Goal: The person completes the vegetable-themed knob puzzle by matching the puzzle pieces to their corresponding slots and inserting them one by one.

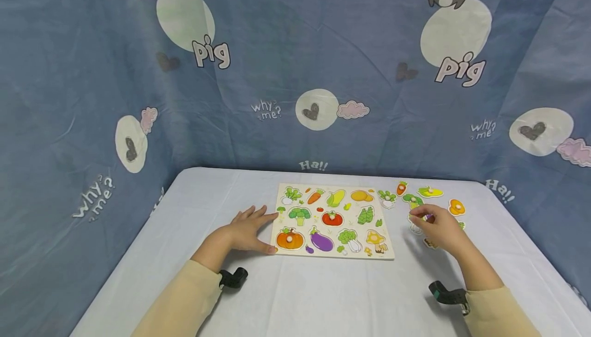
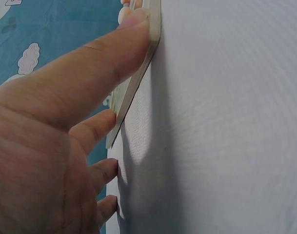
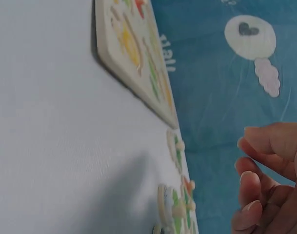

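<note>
A pale wooden puzzle board printed with vegetables lies on the table. My left hand rests at its left edge, fingers spread and thumb at the near corner. In the left wrist view the thumb touches the board's rim, and fingertips reach along its side. Knobs show on the pumpkin and tomato on the board. My right hand hovers over loose vegetable pieces right of the board, its fingers loosely bent. Nothing shows between those fingers in the right wrist view. The hand partly hides several pieces.
Loose pieces include a turnip, a carrot, corn, broccoli and a yellow-orange piece. A white cloth covers the table. Behind it hangs a blue printed curtain.
</note>
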Demonstrator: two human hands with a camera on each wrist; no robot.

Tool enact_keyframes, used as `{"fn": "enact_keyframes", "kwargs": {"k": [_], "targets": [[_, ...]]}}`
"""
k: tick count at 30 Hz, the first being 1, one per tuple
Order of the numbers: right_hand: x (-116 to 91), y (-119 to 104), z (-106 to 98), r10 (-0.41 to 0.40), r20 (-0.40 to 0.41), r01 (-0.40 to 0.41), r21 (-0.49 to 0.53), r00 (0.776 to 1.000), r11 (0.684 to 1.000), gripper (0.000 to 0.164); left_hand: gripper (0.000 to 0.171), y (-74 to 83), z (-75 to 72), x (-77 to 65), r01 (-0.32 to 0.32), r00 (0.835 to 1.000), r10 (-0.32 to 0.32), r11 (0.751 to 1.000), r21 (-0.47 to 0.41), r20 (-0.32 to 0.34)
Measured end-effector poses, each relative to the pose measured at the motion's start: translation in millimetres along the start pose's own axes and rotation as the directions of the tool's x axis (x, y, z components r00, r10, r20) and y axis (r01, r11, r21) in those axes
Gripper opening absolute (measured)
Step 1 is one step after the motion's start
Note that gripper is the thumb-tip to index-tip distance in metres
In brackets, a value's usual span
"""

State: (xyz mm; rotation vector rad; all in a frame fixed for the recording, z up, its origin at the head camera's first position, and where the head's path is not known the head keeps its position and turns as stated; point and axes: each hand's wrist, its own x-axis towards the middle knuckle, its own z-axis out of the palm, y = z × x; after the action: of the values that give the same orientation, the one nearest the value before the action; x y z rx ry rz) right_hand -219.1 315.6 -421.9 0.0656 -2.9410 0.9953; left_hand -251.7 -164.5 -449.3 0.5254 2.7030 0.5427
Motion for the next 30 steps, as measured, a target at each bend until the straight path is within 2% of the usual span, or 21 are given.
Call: {"fn": "enact_keyframes", "kwargs": {"k": [9,19,30], "targets": [[3.5,19.9,-6.0,0.032,-0.011,-0.032,-0.003,0.999,0.999,0.029,0.101,-0.6,0.2,0.1,-0.006,1.0,0.006,1.0,0.001,0.004],[10.3,37.1,-4.6,0.064,0.055,-0.066,0.021,0.996,0.998,0.028,0.101,-1.4,1.9,1.4,-0.008,1.0,0.008,1.0,0.01,0.007],[18.2,42.0,-0.1,0.047,0.094,-0.045,-0.02,0.994,0.999,0.026,0.102,-4.1,2.2,2.3,0.0,1.0,0.0,1.0,0.008,0.006]]}}
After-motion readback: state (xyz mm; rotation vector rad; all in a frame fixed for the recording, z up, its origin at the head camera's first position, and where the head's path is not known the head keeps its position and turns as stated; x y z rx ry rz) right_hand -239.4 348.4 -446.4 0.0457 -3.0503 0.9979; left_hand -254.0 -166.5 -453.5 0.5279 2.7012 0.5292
